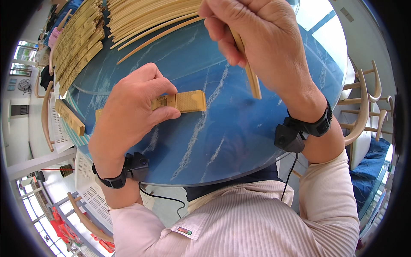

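My left hand (pixel 135 107) pinches a flat, slotted bamboo bar (pixel 188 101) and holds it down on the round blue marbled table (pixel 222 141). The bar's right end sticks out past my fingers. My right hand (pixel 261 43) is raised above the table and grips a thin bamboo strip (pixel 252 79), whose lower end points down, to the right of the bar and apart from it. Both wrists wear black bands with cables.
A fan of loose bamboo strips (pixel 145 19) lies at the far side of the table. Stacks of slotted bamboo bars (pixel 79 43) sit at the far left, one more bar (pixel 69 116) near the left edge. Wooden chairs (pixel 364 107) stand to the right.
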{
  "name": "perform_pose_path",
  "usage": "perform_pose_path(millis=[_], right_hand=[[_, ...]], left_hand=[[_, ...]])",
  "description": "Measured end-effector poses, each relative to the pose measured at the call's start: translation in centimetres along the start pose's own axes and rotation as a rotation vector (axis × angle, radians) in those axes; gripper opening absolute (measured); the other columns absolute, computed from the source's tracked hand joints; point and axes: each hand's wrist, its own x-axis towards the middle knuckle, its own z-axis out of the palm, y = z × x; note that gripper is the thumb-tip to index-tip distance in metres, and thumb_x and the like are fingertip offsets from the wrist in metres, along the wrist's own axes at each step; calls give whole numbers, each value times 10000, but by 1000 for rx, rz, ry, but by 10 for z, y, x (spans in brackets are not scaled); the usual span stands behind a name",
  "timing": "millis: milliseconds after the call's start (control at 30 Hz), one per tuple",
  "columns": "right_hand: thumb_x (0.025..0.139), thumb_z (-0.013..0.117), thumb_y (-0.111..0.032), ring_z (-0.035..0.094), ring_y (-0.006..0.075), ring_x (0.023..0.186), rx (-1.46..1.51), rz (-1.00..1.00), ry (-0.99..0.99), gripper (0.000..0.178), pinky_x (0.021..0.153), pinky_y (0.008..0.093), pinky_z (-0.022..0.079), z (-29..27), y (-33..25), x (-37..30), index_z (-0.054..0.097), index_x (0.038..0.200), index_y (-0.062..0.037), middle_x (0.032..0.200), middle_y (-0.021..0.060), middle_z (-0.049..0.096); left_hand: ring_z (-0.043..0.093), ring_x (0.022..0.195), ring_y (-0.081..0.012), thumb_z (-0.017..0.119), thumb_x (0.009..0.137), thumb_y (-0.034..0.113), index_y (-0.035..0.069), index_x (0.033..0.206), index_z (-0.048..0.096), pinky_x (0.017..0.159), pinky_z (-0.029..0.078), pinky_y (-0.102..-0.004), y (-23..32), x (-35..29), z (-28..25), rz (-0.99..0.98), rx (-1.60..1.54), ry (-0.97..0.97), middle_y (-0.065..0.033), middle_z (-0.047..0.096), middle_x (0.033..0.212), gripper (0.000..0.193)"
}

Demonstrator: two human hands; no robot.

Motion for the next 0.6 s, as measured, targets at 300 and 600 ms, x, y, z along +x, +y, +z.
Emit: perform_pose_path(millis=[300, 600], right_hand=[[886, 873, -243, 521, 30, 604, -317, 162, -242, 260, 518, 213, 379, -6, 8, -2, 718, 924, -38, 721, -31, 595], [883, 851, -41, 549, 61, 690, -73, 36, 70, 181, 605, 245, 459, -6, -8, -2, 685, 952, -19, 773, -5, 633]], left_hand=[[687, 919, -301, 938, 684, 82, 16, 1026, 766, 774, 558, -380, 13, 1, -6, 182, -48, 336, -90, 701, 1010, 388], [650, 802, -122, 852, 933, 119, -35, 1071, 735, 684, 500, -264, 26, -6, -4, 136, -626, 362, -93, 717, 932, 237]])
